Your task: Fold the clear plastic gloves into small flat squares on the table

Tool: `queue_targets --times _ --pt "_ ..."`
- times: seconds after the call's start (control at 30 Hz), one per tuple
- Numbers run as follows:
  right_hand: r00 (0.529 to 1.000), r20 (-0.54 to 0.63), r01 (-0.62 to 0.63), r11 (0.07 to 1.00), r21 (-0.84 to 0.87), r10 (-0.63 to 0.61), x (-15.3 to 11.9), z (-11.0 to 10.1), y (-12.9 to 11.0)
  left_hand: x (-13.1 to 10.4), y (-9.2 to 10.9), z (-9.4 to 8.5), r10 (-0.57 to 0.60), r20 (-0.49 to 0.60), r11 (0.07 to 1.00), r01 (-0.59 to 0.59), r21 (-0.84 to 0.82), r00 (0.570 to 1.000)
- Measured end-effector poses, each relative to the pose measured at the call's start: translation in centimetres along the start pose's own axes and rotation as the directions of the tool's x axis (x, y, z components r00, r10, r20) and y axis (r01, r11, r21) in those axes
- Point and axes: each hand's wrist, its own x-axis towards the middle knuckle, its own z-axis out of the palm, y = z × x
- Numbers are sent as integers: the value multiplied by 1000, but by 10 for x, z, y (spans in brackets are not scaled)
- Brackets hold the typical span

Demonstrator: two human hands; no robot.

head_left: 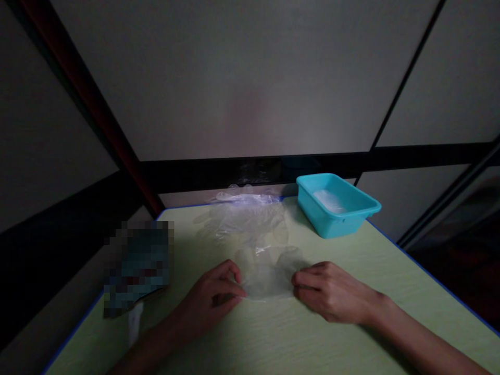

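A clear plastic disposable glove (267, 281) lies spread on the table between my hands, its finger part pointing away from me. At its near left corner, my left hand (213, 291) pinches the cuff edge between thumb and fingertips. My right hand (330, 291) is closed on the glove's right edge, knuckles up, with its fingertips mostly hidden. Beyond it, several more clear gloves (246, 216) lie in a crumpled, overlapping pile near the table's back edge.
A turquoise plastic basin (338, 226) stands at the back right, with some clear plastic (328, 200) inside. On the left is a blurred-out object (140, 271) with a white piece (135, 323) below it. The pale green table (273, 344) has a blue edge and meets panelled doors (253, 78).
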Motion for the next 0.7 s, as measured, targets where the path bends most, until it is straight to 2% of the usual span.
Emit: queue_targets --times 0.13,0.33,0.43,0.57,0.63,0.7 --pt "993 114 22 999 47 -27 0 2 -8 -4 0 3 59 78 998 -61 23 995" --pt "979 201 6 979 202 -47 0 2 -18 -14 9 -2 166 149 982 -178 65 975" --pt "981 187 -10 960 279 -44 1 1 -20 -16 16 -4 207 107 974 -215 68 972" --pt "991 97 -123 939 322 96 6 -1 -19 -12 19 6 176 17 982 -177 71 984" --pt "986 92 -164 927 337 141 9 -1 -18 -10 17 13 185 18 971 -185 153 983" --pt "981 122 -182 921 343 149 11 2 -17 -11 16 18 194 80 940 -208 269 978"
